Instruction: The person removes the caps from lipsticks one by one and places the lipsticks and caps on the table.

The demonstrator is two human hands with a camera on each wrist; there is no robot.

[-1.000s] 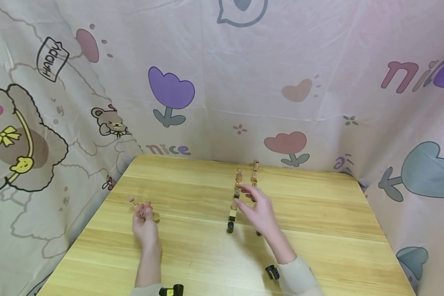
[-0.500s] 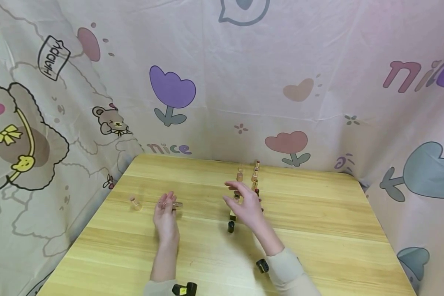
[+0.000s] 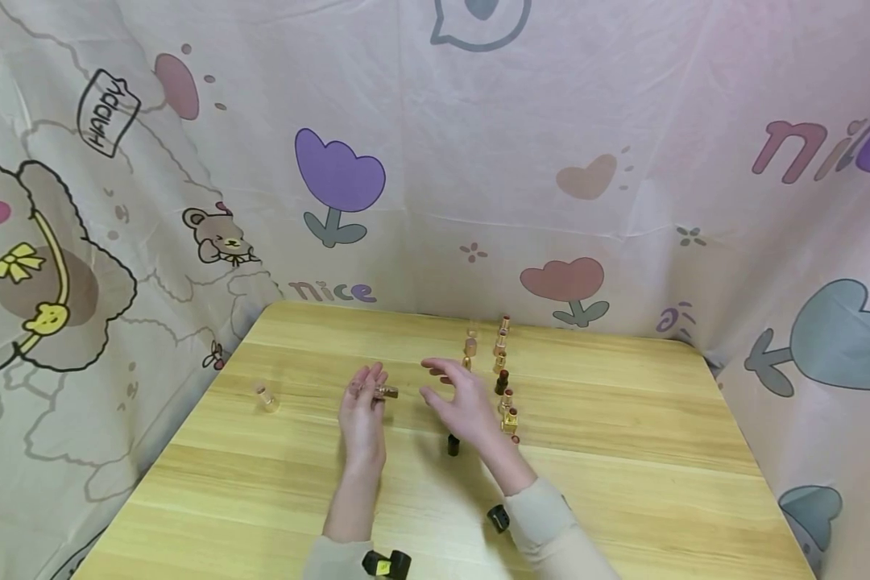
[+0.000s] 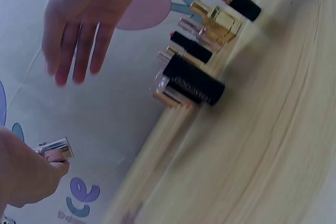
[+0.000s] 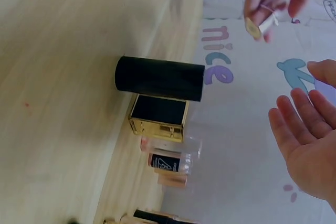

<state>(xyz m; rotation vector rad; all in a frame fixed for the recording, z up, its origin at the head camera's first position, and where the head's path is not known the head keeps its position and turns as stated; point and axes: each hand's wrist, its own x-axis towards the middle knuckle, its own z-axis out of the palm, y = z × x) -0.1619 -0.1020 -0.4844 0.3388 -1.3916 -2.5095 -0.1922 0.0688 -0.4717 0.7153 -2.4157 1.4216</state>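
My left hand (image 3: 362, 411) holds a lipstick (image 3: 386, 392) with a shiny gold base, sideways above the table. Part of the tube is hidden by the fingers. In the left wrist view the lipstick's metallic end (image 4: 62, 148) sticks out past the thumb. My right hand (image 3: 462, 403) is raised to the right of it, fingers apart and nothing between them. In the right wrist view its fingers (image 5: 296, 116) spread below the left hand. Another lipstick with a clear cap (image 3: 266, 398) stands alone at the left of the table.
Behind and right of my right hand runs a row of uncapped lipsticks, including a dark one (image 3: 503, 383) and a square gold one (image 3: 510, 420). A second row has a black cap (image 3: 453, 445) and a gold-edged black cap (image 5: 158, 116). A printed cloth (image 3: 442, 161) hangs behind the table.
My left hand has moved right from beside the standing lipstick, carrying the other lipstick toward the middle. The right hand has shifted left from the rows, its fingers still apart.
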